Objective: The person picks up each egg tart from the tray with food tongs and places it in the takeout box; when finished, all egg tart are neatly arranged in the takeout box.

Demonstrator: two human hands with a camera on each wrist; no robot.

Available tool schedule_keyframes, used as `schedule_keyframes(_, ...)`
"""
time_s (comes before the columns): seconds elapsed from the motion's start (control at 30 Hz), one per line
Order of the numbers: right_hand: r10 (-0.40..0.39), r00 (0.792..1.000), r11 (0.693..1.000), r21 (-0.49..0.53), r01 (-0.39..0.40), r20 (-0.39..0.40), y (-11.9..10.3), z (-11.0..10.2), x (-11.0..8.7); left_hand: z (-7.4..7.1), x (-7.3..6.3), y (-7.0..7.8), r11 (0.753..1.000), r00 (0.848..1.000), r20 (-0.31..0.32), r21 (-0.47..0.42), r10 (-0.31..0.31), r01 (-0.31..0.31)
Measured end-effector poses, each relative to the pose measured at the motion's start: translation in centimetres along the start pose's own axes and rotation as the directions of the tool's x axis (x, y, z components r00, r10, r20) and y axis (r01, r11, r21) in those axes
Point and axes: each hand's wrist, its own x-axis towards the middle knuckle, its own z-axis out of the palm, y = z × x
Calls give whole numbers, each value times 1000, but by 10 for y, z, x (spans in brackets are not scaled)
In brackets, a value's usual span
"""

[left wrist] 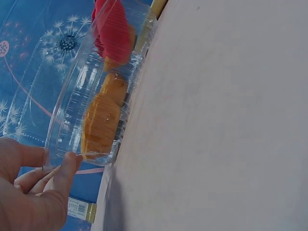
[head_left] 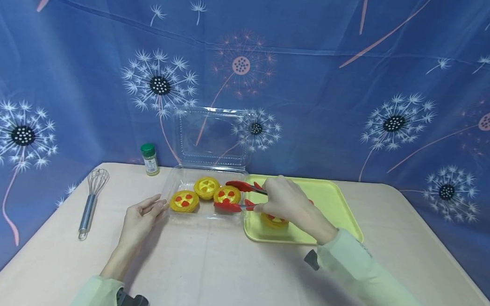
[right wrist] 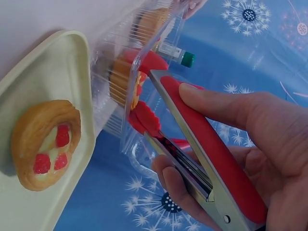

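Note:
My left hand [head_left: 140,219] pinches the left rim of a clear plastic clamshell box [left wrist: 62,103], between thumb and fingers. My right hand [head_left: 286,200] grips red and silver tongs [right wrist: 219,163]; their red heads lie either side of an egg tart [head_left: 227,195] with red pieces, inside the box at its right. Whether that tart touches the bottom, I cannot tell. Left of it in the box are a plain yellow tart [head_left: 207,188] and a tart with red pieces [head_left: 184,201]. Another red-topped tart [right wrist: 45,147] lies on the yellow tray [head_left: 338,210], partly hidden under my right hand in the head view.
The box's lid [head_left: 212,134] stands raised at the back. A green-capped shaker jar [head_left: 149,159] stands at the back left, and a whisk [head_left: 90,204] lies along the left side. The tray adjoins the box's right side. A blue dandelion-print cloth [head_left: 316,92] hangs behind the table.

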Motion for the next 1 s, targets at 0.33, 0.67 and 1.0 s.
schedule_keyframes(0.33, -10, 1000, 998, -63, 10, -3, -3, 6, 6, 0, 0, -2, 1000, 1000, 0, 8, -20, 20)
schedule_keyframes(0.67, -58, 998, 994, -94, 57, -8, -1, 9, 9, 0, 0, -3, 1000, 1000, 1, 2, -8, 8)
schedule_keyframes(1.0, -75, 997, 987, -143, 75, 1, 0, 7, 11, 0, 3, -3, 1000, 1000, 5, -1, -15, 15)
